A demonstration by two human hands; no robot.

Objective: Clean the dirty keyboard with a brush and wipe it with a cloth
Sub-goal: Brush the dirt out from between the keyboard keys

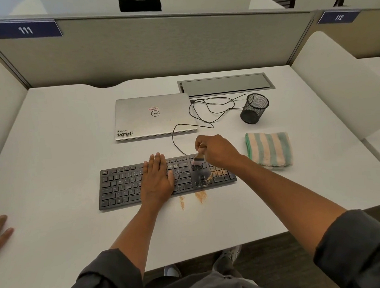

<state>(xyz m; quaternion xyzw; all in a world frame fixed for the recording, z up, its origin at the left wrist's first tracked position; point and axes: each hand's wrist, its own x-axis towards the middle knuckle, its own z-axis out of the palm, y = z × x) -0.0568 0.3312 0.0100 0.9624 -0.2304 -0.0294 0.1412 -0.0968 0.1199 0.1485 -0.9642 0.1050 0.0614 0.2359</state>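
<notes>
A black keyboard (pixel 121 186) lies on the white desk (pixel 54 139) in front of me. My left hand (pixel 157 179) presses flat on its middle keys, fingers straight. My right hand (pixel 215 150) grips a small wooden-handled brush (pixel 200 157), whose bristles touch the keys near the keyboard's right end. Orange-brown dust (pixel 216 172) covers the rightmost keys, and two streaks of it (pixel 200 196) lie on the desk just in front of the keyboard. A folded striped cloth (pixel 268 150), green and pale pink, rests to the right of the keyboard.
A shut silver laptop (pixel 153 116) lies behind the keyboard, with a black cable (pixel 205 112) looping beside it. A black mesh pen cup (pixel 254 108) stands at the back right, near a grey cable hatch (pixel 225 84). Another person's hand (pixel 0 230) rests at the desk's left edge.
</notes>
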